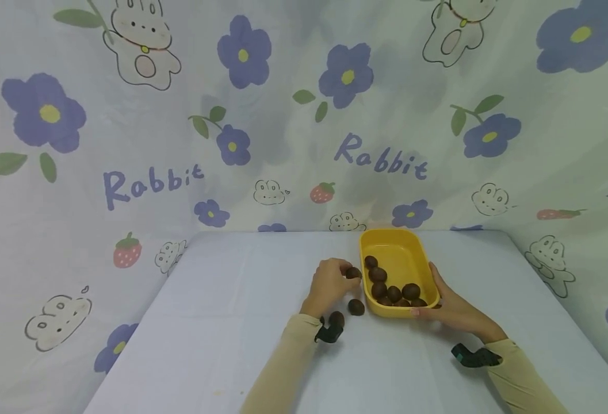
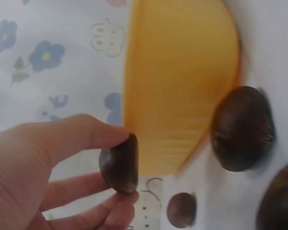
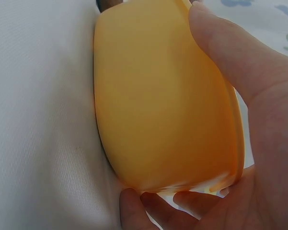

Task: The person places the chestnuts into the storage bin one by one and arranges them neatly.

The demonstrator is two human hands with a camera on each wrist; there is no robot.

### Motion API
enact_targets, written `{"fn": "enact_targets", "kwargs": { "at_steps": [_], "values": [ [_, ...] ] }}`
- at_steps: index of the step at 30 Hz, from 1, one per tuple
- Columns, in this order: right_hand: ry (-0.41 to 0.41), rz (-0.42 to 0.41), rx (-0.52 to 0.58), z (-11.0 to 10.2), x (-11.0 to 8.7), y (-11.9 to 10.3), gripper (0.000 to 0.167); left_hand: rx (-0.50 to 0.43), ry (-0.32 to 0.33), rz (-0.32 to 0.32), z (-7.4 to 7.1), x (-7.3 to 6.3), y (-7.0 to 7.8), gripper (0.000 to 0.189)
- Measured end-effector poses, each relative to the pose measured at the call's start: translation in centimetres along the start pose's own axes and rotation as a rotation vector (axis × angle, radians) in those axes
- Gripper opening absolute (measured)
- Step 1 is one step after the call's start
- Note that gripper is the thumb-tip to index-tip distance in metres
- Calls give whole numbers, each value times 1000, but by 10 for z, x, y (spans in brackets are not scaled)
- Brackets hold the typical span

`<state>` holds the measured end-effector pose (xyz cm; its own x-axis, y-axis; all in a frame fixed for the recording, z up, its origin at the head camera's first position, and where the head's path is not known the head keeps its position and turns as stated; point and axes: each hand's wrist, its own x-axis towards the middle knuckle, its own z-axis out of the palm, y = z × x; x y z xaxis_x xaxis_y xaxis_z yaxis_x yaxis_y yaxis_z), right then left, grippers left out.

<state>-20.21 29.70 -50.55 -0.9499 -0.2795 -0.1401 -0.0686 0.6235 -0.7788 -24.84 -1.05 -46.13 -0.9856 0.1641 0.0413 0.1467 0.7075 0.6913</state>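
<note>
My left hand pinches a dark brown chestnut between thumb and fingers, just left of a yellow plastic tray. Around the tray's near right corner, my right hand grips, its thumb at the rim and its fingers along the side wall. Several chestnuts lie inside the tray, gathered toward its near end and left side. On the table beside the tray's left wall rests a loose chestnut. Another chestnut lies nearer, by the left wrist.
A white cloth covers the table. Behind it and at both sides hangs a pale curtain printed with flowers and rabbits. Black straps with cameras sit on both wrists. The tray stands toward the table's far edge.
</note>
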Motion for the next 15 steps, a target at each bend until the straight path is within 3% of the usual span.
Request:
{"fn": "enact_targets", "kwargs": {
  "at_steps": [9,15],
  "values": [
    [6,4,1,0,1,0,132,-30,40,98,-6,2,9,38],
    [5,7,1,1,1,-1,132,-46,4,112,-2,5,19,38]
  ]
}}
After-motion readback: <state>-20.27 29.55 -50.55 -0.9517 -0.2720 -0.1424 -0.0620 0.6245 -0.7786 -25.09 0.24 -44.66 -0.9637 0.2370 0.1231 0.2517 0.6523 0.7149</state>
